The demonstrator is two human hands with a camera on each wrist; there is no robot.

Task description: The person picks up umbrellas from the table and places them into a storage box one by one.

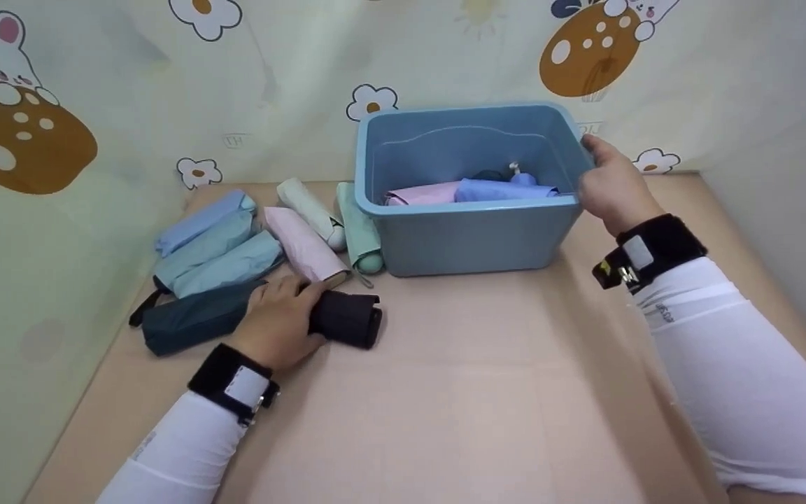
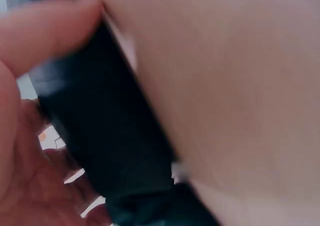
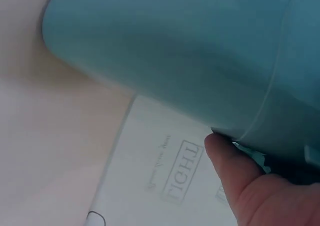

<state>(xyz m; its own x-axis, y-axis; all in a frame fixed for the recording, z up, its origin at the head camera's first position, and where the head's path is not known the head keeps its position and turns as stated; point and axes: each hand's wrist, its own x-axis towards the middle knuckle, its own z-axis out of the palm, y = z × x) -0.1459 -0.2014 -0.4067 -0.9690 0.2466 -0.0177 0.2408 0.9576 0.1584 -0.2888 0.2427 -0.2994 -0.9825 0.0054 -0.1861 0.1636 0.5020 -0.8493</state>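
Note:
My left hand [image 1: 280, 322] lies over a black folded umbrella [image 1: 347, 320], its thumb and fingers around it. In the left wrist view the dark umbrella [image 2: 115, 121] runs between thumb and fingers. Beside that hand, a dark teal folded umbrella [image 1: 196, 318] with a black strap lies on the table. My right hand [image 1: 616, 185] grips the right side of a blue plastic bin [image 1: 473, 241] at its rim. In the right wrist view the thumb [image 3: 232, 161] shows against the bin wall, the other fingers mostly hidden. Inside the bin lie a pink umbrella [image 1: 422, 194] and a blue umbrella [image 1: 504, 190].
Left of the bin lie several folded umbrellas: a blue one [image 1: 203, 222], light teal ones [image 1: 231, 262], a pink one [image 1: 305, 245], a pale one [image 1: 310, 210] and a green one [image 1: 359, 231]. A patterned wall covering [image 1: 291, 84] rises behind the table [image 1: 445, 406].

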